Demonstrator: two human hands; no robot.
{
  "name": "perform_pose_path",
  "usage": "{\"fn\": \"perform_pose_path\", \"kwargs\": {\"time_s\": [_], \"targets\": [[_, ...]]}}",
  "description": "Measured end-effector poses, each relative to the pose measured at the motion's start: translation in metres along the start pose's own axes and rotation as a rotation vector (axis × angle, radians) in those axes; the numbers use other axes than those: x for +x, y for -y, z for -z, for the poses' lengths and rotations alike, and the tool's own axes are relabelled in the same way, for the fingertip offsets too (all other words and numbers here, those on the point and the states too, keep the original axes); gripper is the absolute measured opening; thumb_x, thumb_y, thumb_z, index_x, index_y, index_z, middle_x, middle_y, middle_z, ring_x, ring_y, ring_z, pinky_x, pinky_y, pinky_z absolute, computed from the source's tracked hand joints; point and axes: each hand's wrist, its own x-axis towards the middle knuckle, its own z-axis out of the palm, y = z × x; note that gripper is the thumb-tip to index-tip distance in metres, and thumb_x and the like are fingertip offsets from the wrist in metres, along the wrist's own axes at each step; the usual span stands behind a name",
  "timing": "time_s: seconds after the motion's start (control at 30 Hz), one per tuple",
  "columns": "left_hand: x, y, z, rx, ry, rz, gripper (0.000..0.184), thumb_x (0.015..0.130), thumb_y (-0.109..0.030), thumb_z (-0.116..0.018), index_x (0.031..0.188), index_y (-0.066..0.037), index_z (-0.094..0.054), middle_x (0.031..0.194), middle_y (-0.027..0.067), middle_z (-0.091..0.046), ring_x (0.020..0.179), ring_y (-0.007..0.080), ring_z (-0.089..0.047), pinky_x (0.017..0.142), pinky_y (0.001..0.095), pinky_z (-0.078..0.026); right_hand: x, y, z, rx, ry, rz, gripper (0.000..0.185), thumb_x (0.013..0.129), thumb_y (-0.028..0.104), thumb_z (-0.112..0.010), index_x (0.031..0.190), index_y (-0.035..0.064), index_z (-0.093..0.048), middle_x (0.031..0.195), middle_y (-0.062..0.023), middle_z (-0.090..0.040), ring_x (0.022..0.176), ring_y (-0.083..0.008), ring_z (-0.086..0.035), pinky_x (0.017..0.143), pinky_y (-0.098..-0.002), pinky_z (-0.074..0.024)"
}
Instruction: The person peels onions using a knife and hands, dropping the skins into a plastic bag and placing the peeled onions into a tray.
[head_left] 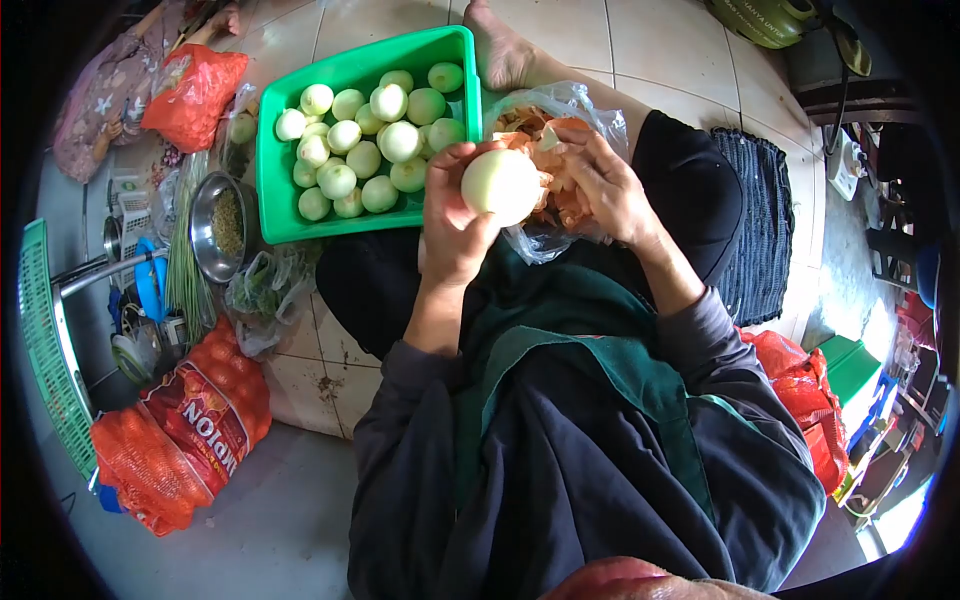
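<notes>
A pale peeled onion is held in my left hand, its fingers wrapped round the left side. Just right of it, my right hand is pinched on a pale bit of peel, above a clear plastic bag full of orange-brown onion skins. To the left stands a green basin holding several peeled onions. Whether a knife is in my right hand cannot be made out.
Red mesh sacks of onions lie at the lower left, near a metal bowl and long green stalks. Another person sits at the upper left by a red bag. A dark woven mat lies right.
</notes>
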Motion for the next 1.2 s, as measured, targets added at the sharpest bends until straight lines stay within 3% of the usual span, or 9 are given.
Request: {"fn": "perform_pose_path", "kwargs": {"time_s": [0.1, 0.2, 0.27, 0.33, 0.4, 0.47, 0.87, 1.0, 1.2], "targets": [[0.004, -0.014, 0.001, -0.243, -0.060, 0.115, 0.060, 0.080, -0.029, -0.057, 0.132, -0.005, -0.037, 0.138, 0.0223, -0.039, 0.126, 0.0362, -0.041, 0.098, 0.0452, -0.042, 0.002, -0.010, 0.009, -0.040, 0.062, -0.175, 0.041, 0.095, 0.017, -0.047, 0.134, 0.0069, -0.042, 0.081, -0.0053, -0.061, 0.072, -0.0111, -0.057, 0.068, -0.0253, -0.0477], [0.003, -0.015, 0.011, -0.687, -0.057, 0.188, 0.054, 0.081, -0.026, -0.053, 0.130, -0.008, -0.040, 0.136, 0.0191, -0.044, 0.126, 0.0389, -0.042, 0.095, 0.0493, -0.046, -0.001, -0.014, 0.009, -0.101, 0.052, -0.119, 0.039, 0.095, 0.016, -0.047, 0.133, 0.0083, -0.044, 0.079, -0.0048, -0.059, 0.070, -0.0110, -0.057, 0.070, -0.0254, -0.0483], [0.001, -0.008, 0.020, -0.864, -0.067, 0.259, 0.052, 0.084, -0.035, -0.051, 0.129, -0.010, -0.046, 0.131, 0.0191, -0.049, 0.127, 0.0396, -0.041, 0.089, 0.0494, -0.049, -0.004, -0.012, 0.004, -0.054, 0.029, -0.036, 0.039, 0.096, 0.017, -0.046, 0.135, 0.0090, -0.044, 0.074, -0.0009, -0.055, 0.060, -0.0069, -0.048, 0.058, -0.0221, -0.0429], [0.001, -0.005, 0.029, -1.086, -0.031, 0.363, 0.050, 0.085, -0.036, -0.051, 0.127, -0.009, -0.049, 0.128, 0.0187, -0.051, 0.127, 0.0398, -0.041, 0.088, 0.0487, -0.049, -0.005, -0.010, 0.004, -0.115, 0.036, -0.034, 0.039, 0.096, 0.018, -0.046, 0.134, 0.0092, -0.045, 0.082, -0.0046, -0.056, 0.069, -0.0116, -0.050, 0.064, -0.0245, -0.0424], [0.005, -0.007, 0.029, -1.105, -0.098, 0.399, 0.048, 0.088, -0.039, -0.050, 0.123, -0.007, -0.053, 0.121, 0.0171, -0.056, 0.126, 0.0386, -0.042, 0.084, 0.0463, -0.052, -0.004, -0.009, 0.010, -0.286, 0.066, -0.105, 0.037, 0.094, 0.019, -0.048, 0.130, 0.0088, -0.046, 0.104, -0.0159, -0.063, 0.097, -0.0252, -0.063, 0.088, -0.0327, -0.0467], [0.006, -0.012, 0.023, -1.141, -0.209, 0.430, 0.047, 0.089, -0.040, -0.049, 0.121, -0.007, -0.055, 0.119, 0.0163, -0.058, 0.125, 0.0376, -0.044, 0.082, 0.0443, -0.053, -0.005, -0.015, 0.013, -0.319, 0.092, -0.113, 0.038, 0.094, 0.020, -0.048, 0.130, 0.0087, -0.045, 0.112, -0.0180, -0.061, 0.106, -0.0294, -0.060, 0.092, -0.0349, -0.0445], [0.009, -0.005, 0.024, -0.904, -0.212, 0.529, 0.046, 0.089, -0.046, -0.048, 0.113, -0.009, -0.057, 0.106, 0.0113, -0.061, 0.094, 0.0297, -0.060, 0.067, 0.0361, -0.048, -0.009, -0.010, 0.019, -0.351, 0.136, 0.044, 0.030, 0.092, 0.023, -0.052, 0.114, 0.0039, -0.056, 0.111, -0.0214, -0.060, 0.103, -0.0295, -0.061, 0.088, -0.0355, -0.0468], [0.008, -0.015, 0.017, -0.768, -0.254, 0.500, 0.044, 0.086, -0.039, -0.050, 0.116, -0.006, -0.053, 0.107, 0.0119, -0.060, 0.095, 0.0287, -0.060, 0.070, 0.0345, -0.048, -0.010, -0.006, 0.014, -0.148, 0.076, -0.082, 0.038, 0.089, 0.028, -0.058, 0.119, 0.0051, -0.057, 0.100, -0.0175, -0.065, 0.090, -0.0229, -0.065, 0.081, -0.0332, -0.0498], [0.003, -0.003, 0.023, -0.195, -0.245, 0.346, 0.055, 0.083, -0.024, -0.061, 0.130, -0.005, -0.039, 0.121, 0.0119, -0.053, 0.109, 0.0268, -0.054, 0.075, 0.0328, -0.047, -0.009, 0.004, 0.013, -0.385, -0.043, -0.174, 0.039, 0.081, 0.029, -0.068, 0.114, 0.0081, -0.062, 0.079, -0.0079, -0.067, 0.070, -0.0154, -0.064, 0.070, -0.0299, -0.0511]]}}
